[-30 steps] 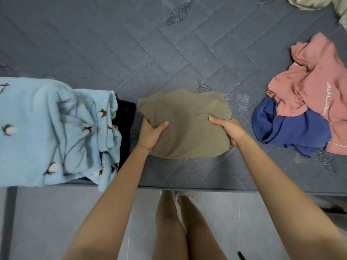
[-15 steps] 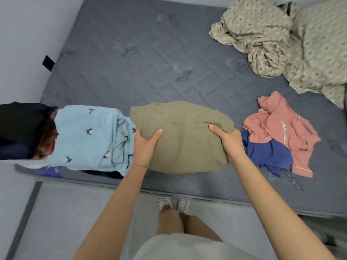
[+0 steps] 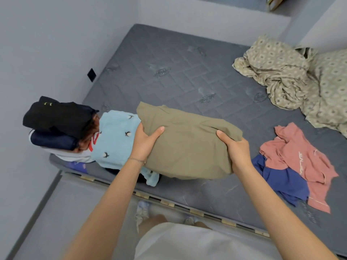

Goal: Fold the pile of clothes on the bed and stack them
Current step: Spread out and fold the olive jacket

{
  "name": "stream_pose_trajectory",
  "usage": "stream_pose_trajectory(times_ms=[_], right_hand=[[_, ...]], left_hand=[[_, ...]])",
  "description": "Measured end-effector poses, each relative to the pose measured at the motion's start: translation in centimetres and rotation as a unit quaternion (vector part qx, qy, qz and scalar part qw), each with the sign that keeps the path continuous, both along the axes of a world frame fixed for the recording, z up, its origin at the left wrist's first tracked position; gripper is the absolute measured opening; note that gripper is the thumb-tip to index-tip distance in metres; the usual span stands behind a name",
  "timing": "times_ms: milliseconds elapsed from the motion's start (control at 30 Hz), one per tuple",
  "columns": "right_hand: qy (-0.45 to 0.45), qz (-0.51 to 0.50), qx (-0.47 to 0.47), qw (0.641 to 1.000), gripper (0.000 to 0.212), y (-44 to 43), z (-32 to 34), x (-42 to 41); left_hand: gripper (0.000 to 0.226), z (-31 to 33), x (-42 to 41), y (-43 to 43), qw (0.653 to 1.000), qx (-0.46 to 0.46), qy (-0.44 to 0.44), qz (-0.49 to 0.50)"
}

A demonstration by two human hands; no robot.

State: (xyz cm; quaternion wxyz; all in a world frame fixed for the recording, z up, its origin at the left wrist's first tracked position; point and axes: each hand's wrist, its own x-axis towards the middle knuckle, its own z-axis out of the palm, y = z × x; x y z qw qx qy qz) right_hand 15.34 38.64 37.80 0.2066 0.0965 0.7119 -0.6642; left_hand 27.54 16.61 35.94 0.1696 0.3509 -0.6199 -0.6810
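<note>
Pale grey walls (image 3: 37, 44) and floor (image 3: 71, 212) enclose a quilted grey mattress (image 3: 169, 59).

white print on pink shirt (image 3: 285, 149), unreadable

One wide-angle head view, standing close over the bed's (image 3: 169, 62) near edge, faces forward and steeply down; bed stretches toward 12 o'clock, wall (image 3: 37, 44) at 9, floor (image 3: 47, 212) at 7.

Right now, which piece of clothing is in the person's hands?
The folded olive garment, gripped by the left hand and right hand. The pink top and navy garment lie untouched.
</note>
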Motion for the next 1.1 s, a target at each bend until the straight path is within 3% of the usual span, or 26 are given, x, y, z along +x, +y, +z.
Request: stream_pose_trajectory(times_ms=[267,500,833,1100], right_hand=[[0.014,-0.002,-0.009,1.0,0.023,-12.6,1.2,3.3],[0.012,0.008,-0.021,1.0,0.014,-22.9,1.4,7.1],[-0.006,-0.014,-0.019,1.0,0.017,-27.4,-0.9,7.7],[-0.012,-0.016,0.039,0.999,0.012,-28.4,-6.5,6.9]], left_hand=[[0.036,1.8,3.7,-12.6,1.0,-0.001,0.001,0.008],[0.03,2.5,7.6,-23.4,1.0,-0.012,-0.01,-0.01],[0.042,0.1,6.9,-28.7,0.999,-0.004,-0.021,-0.04],[0.057,-7.3,4.8,-30.7,0.99,0.045,-0.102,-0.081]])
